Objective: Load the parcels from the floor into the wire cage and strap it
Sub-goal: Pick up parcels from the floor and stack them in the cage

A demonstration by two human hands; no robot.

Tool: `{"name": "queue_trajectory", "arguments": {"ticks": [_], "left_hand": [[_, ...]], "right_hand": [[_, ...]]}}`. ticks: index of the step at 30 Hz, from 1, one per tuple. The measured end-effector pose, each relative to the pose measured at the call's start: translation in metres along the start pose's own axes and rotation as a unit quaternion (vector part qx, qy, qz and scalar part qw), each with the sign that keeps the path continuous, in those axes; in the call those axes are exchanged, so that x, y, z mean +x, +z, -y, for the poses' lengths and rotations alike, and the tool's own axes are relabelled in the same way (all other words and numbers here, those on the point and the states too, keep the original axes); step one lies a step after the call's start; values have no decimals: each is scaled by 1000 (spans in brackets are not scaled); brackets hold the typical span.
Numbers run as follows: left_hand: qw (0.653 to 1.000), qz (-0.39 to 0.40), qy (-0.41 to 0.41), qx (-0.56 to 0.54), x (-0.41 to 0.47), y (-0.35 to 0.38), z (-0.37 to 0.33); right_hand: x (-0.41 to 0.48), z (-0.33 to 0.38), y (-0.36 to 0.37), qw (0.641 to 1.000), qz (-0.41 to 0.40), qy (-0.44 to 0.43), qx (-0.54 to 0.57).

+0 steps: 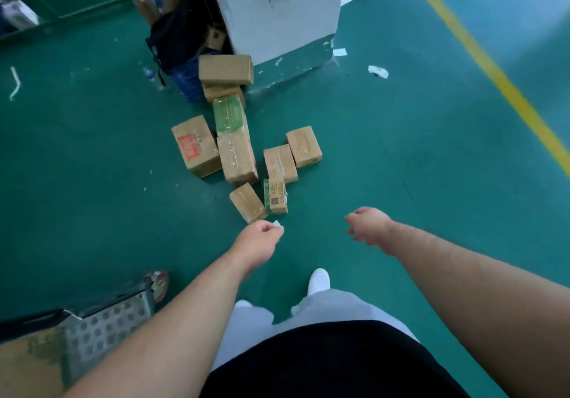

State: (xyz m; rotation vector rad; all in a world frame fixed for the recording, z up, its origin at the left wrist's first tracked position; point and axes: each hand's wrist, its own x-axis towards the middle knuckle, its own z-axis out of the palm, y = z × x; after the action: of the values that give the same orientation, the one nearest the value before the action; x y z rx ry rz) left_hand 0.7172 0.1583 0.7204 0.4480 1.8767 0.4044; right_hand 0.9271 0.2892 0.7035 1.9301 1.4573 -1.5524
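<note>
Several brown cardboard parcels lie on the green floor ahead of me. Nearest are a small taped parcel [246, 201] and a small green-labelled parcel [275, 196]. Behind them lie a red-labelled parcel [196, 145], a long parcel with a green top [234, 138], two mid-size parcels [280, 163] [303, 147], and a stacked box [225, 69] against the white pillar. My left hand [259, 238] reaches toward the small taped parcel, fingers loosely curled, holding nothing. My right hand [368, 225] hovers to the right, fingers relaxed and empty. The wire cage is not clearly in view.
A white pillar [277, 12] with a green base stands behind the parcels. A dark bag [175, 40] and cardboard lean beside it. A perforated metal plate [105, 326] sits at bottom left. A yellow floor line [493, 70] runs at right. Paper scraps litter the floor.
</note>
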Motion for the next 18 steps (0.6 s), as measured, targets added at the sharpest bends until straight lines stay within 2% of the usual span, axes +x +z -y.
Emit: {"name": "queue_trajectory", "arguments": {"ticks": [2,7,13,18], "left_hand": [[1000,9,-6,-11,3,1,-16],[998,-10,-52,-32,43,-22,-38],[997,17,-79,12,124,-44,-69],[996,4,-91,-22,178,-50,-99]], "right_hand": [[15,14,-15,1000,-8,-5,-9],[50,65,-22,999,47,3,-10],[88,107,-30,999,46,-2,-15],[115,122,-43,993,70,25,-96]]}}
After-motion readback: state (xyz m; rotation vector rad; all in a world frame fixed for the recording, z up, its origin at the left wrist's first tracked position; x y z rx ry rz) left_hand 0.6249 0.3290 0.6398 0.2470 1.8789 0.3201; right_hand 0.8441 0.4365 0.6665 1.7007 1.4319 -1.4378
